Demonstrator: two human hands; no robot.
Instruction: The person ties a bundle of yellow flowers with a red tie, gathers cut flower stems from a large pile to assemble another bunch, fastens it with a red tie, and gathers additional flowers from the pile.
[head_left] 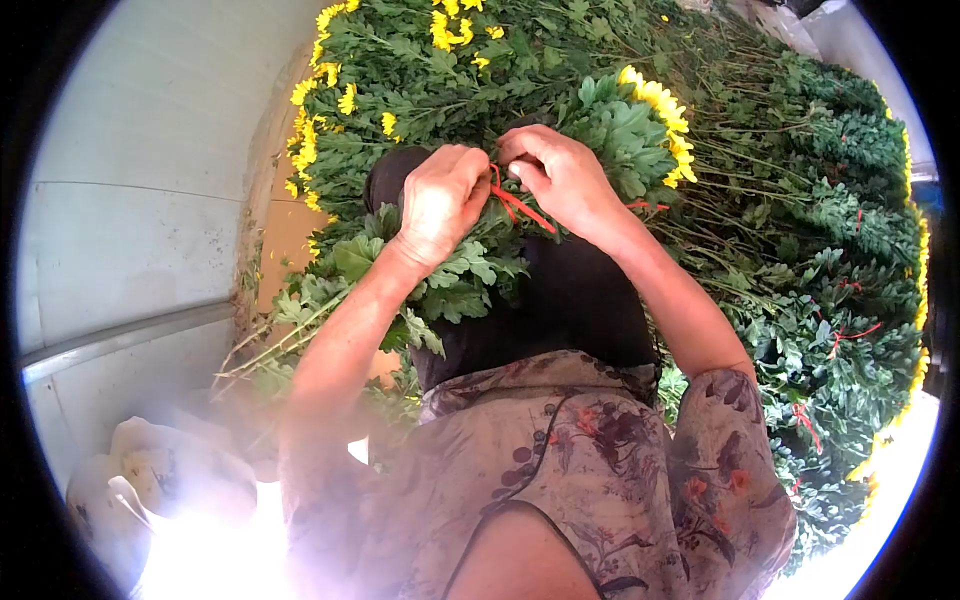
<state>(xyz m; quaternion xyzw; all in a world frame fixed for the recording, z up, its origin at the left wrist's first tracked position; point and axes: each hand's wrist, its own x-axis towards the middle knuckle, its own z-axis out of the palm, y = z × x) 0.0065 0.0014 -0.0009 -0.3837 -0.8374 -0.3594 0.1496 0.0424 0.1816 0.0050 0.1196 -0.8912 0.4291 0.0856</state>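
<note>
A leafy bunch of yellow flowers (625,135) lies across my lap, its blooms to the right and its cut stems reaching down to the left. Around its middle is a red tie (522,208), with loose ends hanging between my hands. My left hand (443,195) is closed, fingers pinched on the red tie at the left. Just to its right, my right hand (560,178) has thumb and forefinger pinched together at the tie, over the leaves. The knot itself is mostly hidden by my fingers.
Many more yellow-flowered stems (420,80) are piled ahead of my knees. Tied bunches with red ties (830,260) are stacked along the right. A pale wall panel (140,200) stands at the left, and a whitish sack (180,470) sits at the lower left.
</note>
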